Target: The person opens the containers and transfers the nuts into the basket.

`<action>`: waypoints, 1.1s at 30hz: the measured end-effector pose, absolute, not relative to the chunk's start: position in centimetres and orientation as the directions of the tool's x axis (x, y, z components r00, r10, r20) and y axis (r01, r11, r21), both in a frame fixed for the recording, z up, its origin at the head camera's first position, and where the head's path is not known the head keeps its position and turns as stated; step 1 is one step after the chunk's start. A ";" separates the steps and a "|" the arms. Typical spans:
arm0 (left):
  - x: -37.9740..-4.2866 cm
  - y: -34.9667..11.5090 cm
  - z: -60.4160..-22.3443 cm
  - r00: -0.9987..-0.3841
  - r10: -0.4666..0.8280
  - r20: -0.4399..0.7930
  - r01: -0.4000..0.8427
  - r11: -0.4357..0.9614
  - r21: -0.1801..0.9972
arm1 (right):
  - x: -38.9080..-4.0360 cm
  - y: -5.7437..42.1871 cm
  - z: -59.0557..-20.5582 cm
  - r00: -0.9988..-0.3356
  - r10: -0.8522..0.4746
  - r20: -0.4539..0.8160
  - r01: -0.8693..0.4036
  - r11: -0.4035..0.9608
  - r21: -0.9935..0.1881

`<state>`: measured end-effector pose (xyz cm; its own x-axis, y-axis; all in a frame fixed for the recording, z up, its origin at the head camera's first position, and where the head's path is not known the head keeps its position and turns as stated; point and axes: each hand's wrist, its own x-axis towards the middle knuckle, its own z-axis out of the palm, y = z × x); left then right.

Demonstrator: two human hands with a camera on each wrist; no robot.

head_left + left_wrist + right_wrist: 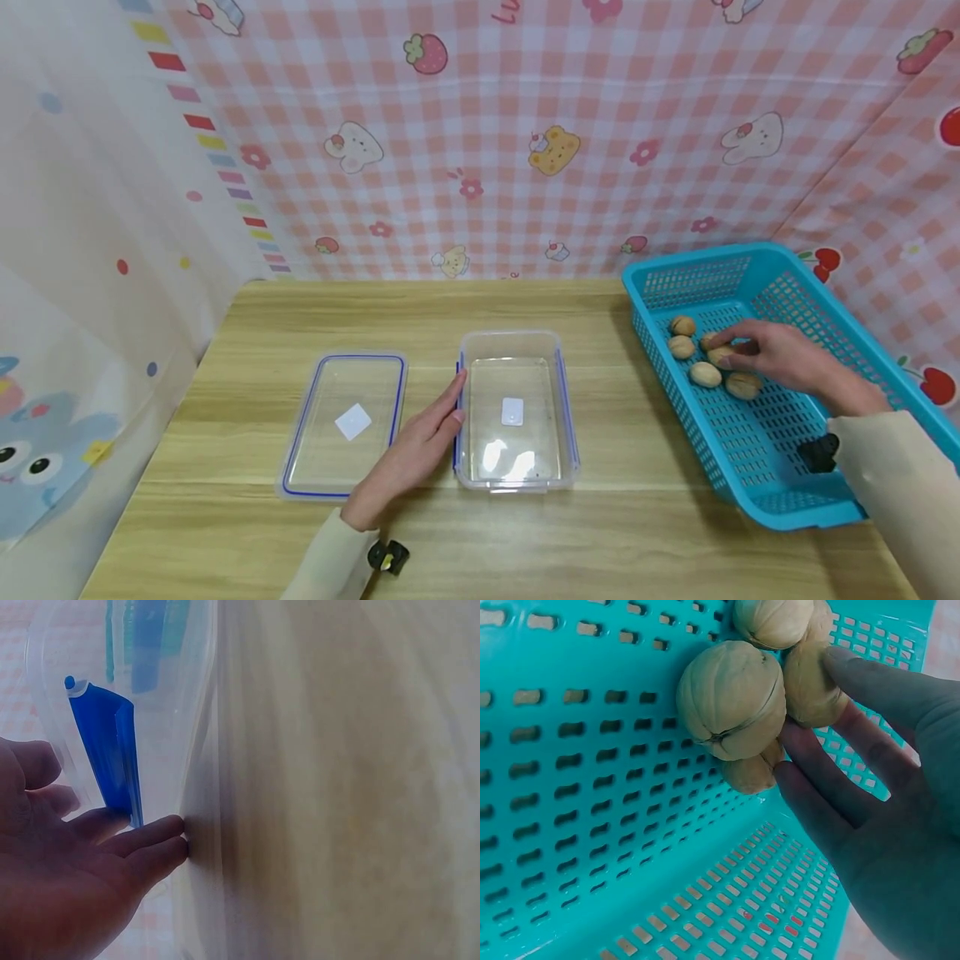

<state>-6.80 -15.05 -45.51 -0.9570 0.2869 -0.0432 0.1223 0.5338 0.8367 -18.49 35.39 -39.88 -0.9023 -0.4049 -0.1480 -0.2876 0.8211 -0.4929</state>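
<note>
Several walnuts [705, 374] lie in a blue-green plastic basket [806, 518] at the right of the head view. Over them, my right hand [787, 354] pinches one walnut [810, 686] between thumb and fingers; other walnuts [733, 701] sit close beside the fingertips. A clear plastic container [510, 343] stands uncovered at mid-table, with a white label on its floor. Against its left side rests my left hand [408, 454], fingers fairly straight. The left wrist view shows these fingers touching the wall near a blue clip [109, 746].
Left of the container lies a clear lid [303, 442] with a blue seal and a white label. Everything stands on a wood-grain table [600, 542]. A pink checked cloth [495, 225] hangs behind it, and a white patterned cloth hangs at the left.
</note>
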 end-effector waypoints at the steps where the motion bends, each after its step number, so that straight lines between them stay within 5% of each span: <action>1: -6.8 -15.1 -45.5 -0.957 0.286 -0.042 0.123 0.534 0.836 | -18.5 35.3 -39.9 -0.901 -0.406 -0.150 -0.289 0.823 -0.490; 16: -7.1 -15.2 -45.4 -0.958 0.287 -0.022 0.141 0.536 0.833 | -17.9 35.8 -37.6 -0.912 -0.369 -0.182 -0.250 0.849 -0.466; 33: -7.4 -16.0 -44.0 -0.968 0.242 0.068 0.193 0.541 0.818 | -13.2 32.9 -32.9 -0.957 -0.277 0.089 -0.280 0.795 -0.538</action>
<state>-7.39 -16.01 -44.04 -0.9679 0.2418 0.0679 0.1926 0.5413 0.8185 -13.18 32.89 -32.90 -0.9567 -0.2770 0.0895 -0.2805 0.7951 -0.5377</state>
